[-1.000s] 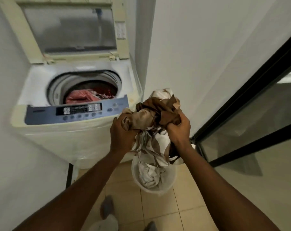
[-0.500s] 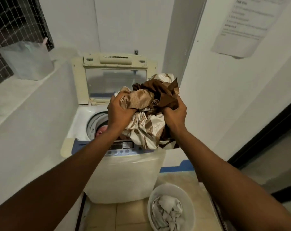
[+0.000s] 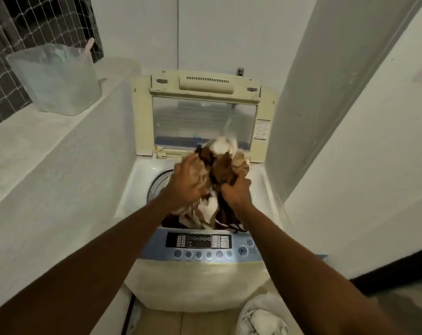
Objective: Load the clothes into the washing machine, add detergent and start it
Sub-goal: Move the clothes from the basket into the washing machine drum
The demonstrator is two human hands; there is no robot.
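Note:
A top-loading washing machine (image 3: 200, 281) stands ahead with its lid (image 3: 205, 122) raised and its blue control panel (image 3: 200, 247) facing me. My left hand (image 3: 188, 184) and my right hand (image 3: 236, 192) both grip a bundle of brown and cream cloth (image 3: 227, 163) right over the drum opening (image 3: 156, 184). The lower part of the cloth hangs down into the drum. The bundle and my hands hide most of the drum's inside.
A white laundry basket (image 3: 243, 317) with a pale garment (image 3: 268, 322) in it stands on the floor at the lower right. A translucent plastic tub (image 3: 55, 78) sits on the left ledge by a meshed window. White walls close in on both sides of the machine.
I have lifted the cloth bundle out of the basket, carried it up and forward, and lowered it over the drum. The view has swung from the floor to the machine's top.

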